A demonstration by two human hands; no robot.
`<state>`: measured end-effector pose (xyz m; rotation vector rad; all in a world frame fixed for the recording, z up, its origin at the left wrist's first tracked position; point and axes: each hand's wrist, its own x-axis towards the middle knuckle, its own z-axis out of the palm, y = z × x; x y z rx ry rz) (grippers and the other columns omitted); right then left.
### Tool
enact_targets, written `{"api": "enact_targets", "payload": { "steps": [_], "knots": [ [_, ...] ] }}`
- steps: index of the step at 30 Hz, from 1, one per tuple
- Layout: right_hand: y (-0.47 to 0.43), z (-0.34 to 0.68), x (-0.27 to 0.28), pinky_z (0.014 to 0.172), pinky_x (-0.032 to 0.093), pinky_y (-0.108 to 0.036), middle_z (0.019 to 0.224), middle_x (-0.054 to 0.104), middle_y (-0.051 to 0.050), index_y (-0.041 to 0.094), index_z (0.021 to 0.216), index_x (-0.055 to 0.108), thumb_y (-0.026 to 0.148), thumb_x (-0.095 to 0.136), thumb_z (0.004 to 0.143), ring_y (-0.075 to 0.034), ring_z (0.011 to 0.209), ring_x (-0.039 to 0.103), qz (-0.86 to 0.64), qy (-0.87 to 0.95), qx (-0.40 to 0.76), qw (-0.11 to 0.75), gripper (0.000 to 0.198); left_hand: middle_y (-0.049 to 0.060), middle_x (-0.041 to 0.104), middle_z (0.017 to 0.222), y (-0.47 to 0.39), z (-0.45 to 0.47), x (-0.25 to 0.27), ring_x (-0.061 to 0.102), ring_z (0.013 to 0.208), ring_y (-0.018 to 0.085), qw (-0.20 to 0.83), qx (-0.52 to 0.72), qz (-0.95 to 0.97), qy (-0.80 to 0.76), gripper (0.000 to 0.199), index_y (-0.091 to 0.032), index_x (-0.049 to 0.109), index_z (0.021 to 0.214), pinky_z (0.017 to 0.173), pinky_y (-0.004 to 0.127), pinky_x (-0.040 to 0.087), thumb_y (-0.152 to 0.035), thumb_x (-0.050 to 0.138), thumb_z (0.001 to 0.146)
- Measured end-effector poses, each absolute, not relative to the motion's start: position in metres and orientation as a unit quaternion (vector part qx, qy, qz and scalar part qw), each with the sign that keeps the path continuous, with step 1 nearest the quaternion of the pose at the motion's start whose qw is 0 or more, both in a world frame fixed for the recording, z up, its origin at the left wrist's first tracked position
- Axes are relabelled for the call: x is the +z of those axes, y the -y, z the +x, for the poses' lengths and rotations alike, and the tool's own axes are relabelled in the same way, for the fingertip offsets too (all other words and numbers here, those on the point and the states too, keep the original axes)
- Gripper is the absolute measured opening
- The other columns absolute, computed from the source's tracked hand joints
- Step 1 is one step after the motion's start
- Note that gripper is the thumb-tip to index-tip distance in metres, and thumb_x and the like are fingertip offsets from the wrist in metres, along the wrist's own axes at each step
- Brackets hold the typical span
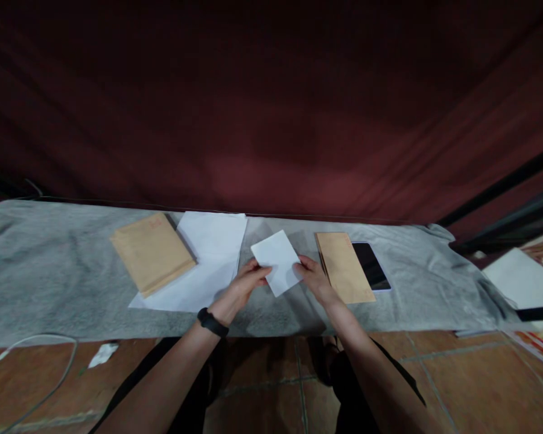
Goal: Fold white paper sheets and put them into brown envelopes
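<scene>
Between my two hands is a folded sheet of white paper [278, 259], tilted a little above the grey cloth. My left hand [248, 280], with a black band on its wrist, pinches the paper's left edge with the thumb on top. On the right edge, my right hand [314, 277] grips it the same way. Brown envelopes [346, 268] lie just right of my right hand. To the left, loose white sheets [208, 265] lie flat, partly under a stack of brown envelopes [151, 253].
A dark-screened phone or tablet [371, 265] lies partly beneath the right envelopes. Grey cloth [416, 271] covers the long narrow surface, with a dark red curtain [271, 132] behind it. A white cable [72, 355] and a paper scrap [103, 354] are on the tiled floor.
</scene>
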<state>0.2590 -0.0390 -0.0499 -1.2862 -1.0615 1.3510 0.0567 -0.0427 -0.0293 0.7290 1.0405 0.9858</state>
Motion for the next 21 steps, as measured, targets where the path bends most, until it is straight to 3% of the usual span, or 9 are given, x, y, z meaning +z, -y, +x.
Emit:
{"api": "enact_targets", "payload": {
  "steps": [3,6,9,11,15,19,21],
  "knots": [
    [0.035,0.27,-0.054,0.055,0.04,-0.024,0.068,0.066,0.002,0.019,0.088,0.074,0.037,0.066,0.075,-0.014,0.06,0.054,-0.513,0.511,0.546,0.421,0.024,0.005,0.074,0.089,0.032,0.049,-0.025,0.069,0.08,0.019,0.649,0.498,0.282,-0.502,0.042,-0.016,0.069,0.096,0.069,0.028,0.053,-0.034,0.084,0.062],
    [0.03,0.28,-0.06,0.056,0.045,-0.025,0.073,0.069,0.001,0.019,0.099,0.074,0.032,0.059,0.08,-0.016,0.063,0.059,-0.533,0.556,0.505,0.39,0.027,0.001,0.071,0.077,0.025,0.04,-0.027,0.066,0.066,0.014,0.615,0.475,0.314,-0.544,0.036,-0.017,0.068,0.093,0.06,0.023,0.05,-0.03,0.081,0.062],
    [0.025,0.284,-0.063,0.073,0.055,-0.034,0.094,0.075,-0.006,0.018,0.11,0.073,0.027,0.057,0.082,-0.021,0.081,0.068,-0.584,0.589,0.407,0.383,0.033,-0.002,0.066,0.062,0.028,0.038,-0.031,0.06,0.053,0.011,0.6,0.391,0.416,-0.561,0.021,-0.015,0.067,0.083,0.049,0.019,0.042,-0.024,0.075,0.066],
    [0.025,0.283,-0.061,0.091,0.055,-0.041,0.113,0.072,-0.012,0.017,0.119,0.069,0.027,0.055,0.086,-0.025,0.1,0.068,-0.612,0.606,0.317,0.396,0.037,-0.002,0.063,0.057,0.033,0.041,-0.032,0.059,0.048,0.011,0.594,0.369,0.432,-0.569,0.012,-0.016,0.063,0.077,0.046,0.019,0.041,-0.021,0.07,0.069],
    [0.042,0.268,-0.057,0.111,0.045,-0.044,0.14,0.059,-0.015,0.016,0.14,0.056,0.031,0.041,0.099,-0.025,0.13,0.055,-0.61,0.679,0.167,0.373,0.046,0.0,0.068,0.064,0.046,0.053,-0.031,0.068,0.056,0.015,0.636,0.389,0.342,-0.572,0.016,-0.018,0.055,0.085,0.053,0.021,0.05,-0.017,0.067,0.075],
    [0.073,0.243,-0.064,0.12,0.035,-0.047,0.156,0.046,-0.009,0.019,0.15,0.044,0.036,0.035,0.105,-0.023,0.146,0.038,-0.557,0.78,0.101,0.267,0.05,0.005,0.073,0.078,0.056,0.061,-0.032,0.074,0.067,0.018,0.677,0.391,0.288,-0.553,0.021,-0.017,0.054,0.094,0.066,0.027,0.058,-0.012,0.066,0.077],
    [0.086,0.236,-0.07,0.122,0.031,-0.047,0.159,0.04,-0.011,0.016,0.154,0.038,0.038,0.037,0.105,-0.024,0.149,0.033,-0.546,0.804,0.06,0.226,0.054,0.005,0.074,0.08,0.059,0.06,-0.033,0.073,0.067,0.017,0.67,0.37,0.323,-0.556,0.017,-0.017,0.054,0.096,0.067,0.028,0.059,-0.012,0.062,0.081]
  ]
}}
